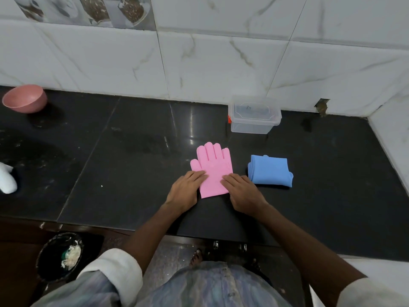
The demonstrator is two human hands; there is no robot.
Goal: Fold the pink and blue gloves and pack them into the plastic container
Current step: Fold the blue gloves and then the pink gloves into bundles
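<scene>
Dark table (132,151) carries all. Clear plastic container (254,115) by wall, lid on. Blue gloves (269,171) lie folded, right. Pink gloves (213,171) flat; left hand (186,189), right hand (242,191) press cuff, fingers (228,179) extended, gripping nothing, likely smoothing before folding.

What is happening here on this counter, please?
A person is folding gloves on a dark counter. Both hands, left hand and right hand, press flat on the cuff end of the pink glove, which lies spread out. The blue glove is already folded beside it. The plastic container behind has its lid on.
</scene>
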